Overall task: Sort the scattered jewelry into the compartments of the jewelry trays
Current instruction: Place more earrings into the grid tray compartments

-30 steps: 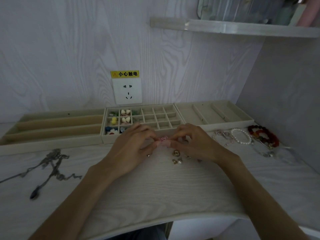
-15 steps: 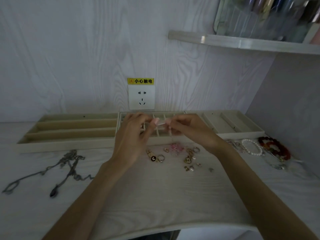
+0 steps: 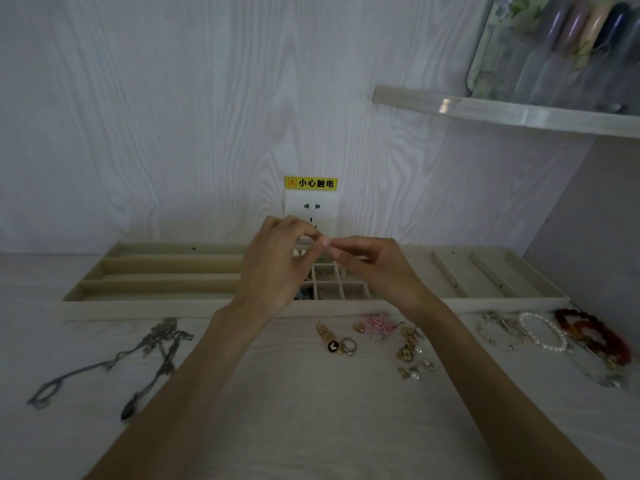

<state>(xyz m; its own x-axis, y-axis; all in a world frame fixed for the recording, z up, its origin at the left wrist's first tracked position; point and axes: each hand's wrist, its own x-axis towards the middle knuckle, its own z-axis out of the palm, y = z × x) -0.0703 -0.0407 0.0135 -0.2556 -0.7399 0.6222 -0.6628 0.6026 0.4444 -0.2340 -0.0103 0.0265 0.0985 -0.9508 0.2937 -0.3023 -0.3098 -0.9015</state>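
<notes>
Both hands meet fingertip to fingertip above the middle tray, at the far edge of the surface.

Head view: the left hand (image 3: 277,268) and right hand (image 3: 377,268) have curled fingers pinched together on something too small to tell, raised over the gridded middle tray (image 3: 332,289). A long-slot tray (image 3: 159,271) lies toward the far left corner, another slotted tray (image 3: 485,275) toward the far right. Loose on the surface (image 3: 311,410), just in front of the trays: gold rings and charms (image 3: 337,342), a pink piece (image 3: 377,323), gold earrings (image 3: 410,351), a pearl bracelet (image 3: 542,332) and red bead bracelets (image 3: 592,336) near the right edge, dark chains (image 3: 152,351) toward the left edge.
</notes>
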